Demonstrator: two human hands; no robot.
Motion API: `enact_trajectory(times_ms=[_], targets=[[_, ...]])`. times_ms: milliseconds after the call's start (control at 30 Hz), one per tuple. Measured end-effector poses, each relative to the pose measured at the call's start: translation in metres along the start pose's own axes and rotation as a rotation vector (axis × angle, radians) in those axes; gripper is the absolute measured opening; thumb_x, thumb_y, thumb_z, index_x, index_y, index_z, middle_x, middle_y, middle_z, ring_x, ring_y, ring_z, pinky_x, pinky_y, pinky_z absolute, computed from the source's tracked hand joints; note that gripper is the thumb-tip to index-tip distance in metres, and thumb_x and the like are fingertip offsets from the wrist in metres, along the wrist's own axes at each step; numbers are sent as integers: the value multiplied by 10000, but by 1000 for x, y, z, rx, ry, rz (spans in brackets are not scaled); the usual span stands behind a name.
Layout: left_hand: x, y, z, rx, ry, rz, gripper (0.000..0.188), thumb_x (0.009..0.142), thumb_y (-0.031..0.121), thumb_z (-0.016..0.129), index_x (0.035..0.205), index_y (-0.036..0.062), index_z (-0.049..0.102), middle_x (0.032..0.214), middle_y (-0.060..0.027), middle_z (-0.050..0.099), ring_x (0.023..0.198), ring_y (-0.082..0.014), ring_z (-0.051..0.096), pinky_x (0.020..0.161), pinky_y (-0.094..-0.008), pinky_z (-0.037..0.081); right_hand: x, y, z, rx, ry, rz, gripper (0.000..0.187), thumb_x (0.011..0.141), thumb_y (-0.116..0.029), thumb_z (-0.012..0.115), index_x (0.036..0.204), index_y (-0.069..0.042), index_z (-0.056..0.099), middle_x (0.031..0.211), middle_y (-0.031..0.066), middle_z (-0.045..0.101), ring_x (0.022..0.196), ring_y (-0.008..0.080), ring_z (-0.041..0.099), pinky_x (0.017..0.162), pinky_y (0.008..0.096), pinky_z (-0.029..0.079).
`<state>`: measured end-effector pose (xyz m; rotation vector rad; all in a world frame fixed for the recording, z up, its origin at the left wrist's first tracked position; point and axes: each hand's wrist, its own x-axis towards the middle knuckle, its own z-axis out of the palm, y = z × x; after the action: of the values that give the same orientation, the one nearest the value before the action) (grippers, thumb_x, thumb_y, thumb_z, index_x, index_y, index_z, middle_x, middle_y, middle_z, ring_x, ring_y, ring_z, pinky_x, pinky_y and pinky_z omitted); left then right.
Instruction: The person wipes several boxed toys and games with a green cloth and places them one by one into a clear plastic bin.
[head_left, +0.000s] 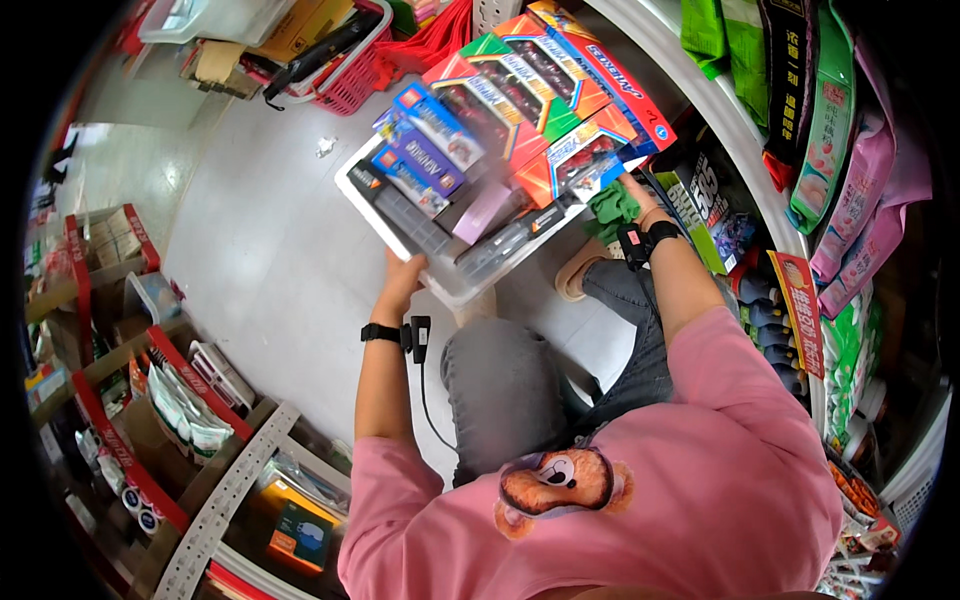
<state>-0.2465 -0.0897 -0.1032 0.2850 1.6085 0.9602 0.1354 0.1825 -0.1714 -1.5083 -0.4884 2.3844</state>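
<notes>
Tray (pixel 440 287), white, loaded with colourful boxes (pixel 425 172), over floor (pixel 290 220) before the knees (pixel 497 375). Left hand (pixel 402 273) pinching its near edge. Right hand (pixel 645 203) at right end, beside green cloth (pixel 612 206); finger closure hidden, cannot tell.

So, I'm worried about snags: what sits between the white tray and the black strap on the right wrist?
A crumpled green cloth sits between the white tray and the black strap, as the head view shows.
</notes>
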Motion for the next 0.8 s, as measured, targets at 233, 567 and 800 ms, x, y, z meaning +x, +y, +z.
enact_trajectory(times_ms=[233, 567, 800], targets=[[14, -29, -19, -48, 2, 25, 623, 793, 142, 563, 1354, 109, 295, 1162, -99, 524, 1027, -235, 575, 750, -412, 558, 3, 1, 21, -170, 223, -77, 378, 916, -397, 557, 1026, -44, 630, 916, 80, 675, 754, 221, 655, 689, 355, 539], [-2, -59, -84, -133, 100, 89, 606, 856, 219, 630, 1373, 93, 338, 1228, -105, 534, 1061, -229, 572, 750, -391, 547, 6, 82, 55, -123, 271, -200, 242, 834, -246, 635, 960, -46, 584, 791, 68, 582, 662, 210, 596, 572, 365, 500], [-34, -107, -146, -34, 178, -38, 662, 858, 344, 608, 1408, 128, 310, 1287, -93, 501, 1106, -243, 548, 744, -414, 544, -25, 104, 156, -169, 117, 36, 380, 857, -361, 657, 956, 2, 603, 800, 103, 654, 639, 233, 654, 579, 380, 539]])
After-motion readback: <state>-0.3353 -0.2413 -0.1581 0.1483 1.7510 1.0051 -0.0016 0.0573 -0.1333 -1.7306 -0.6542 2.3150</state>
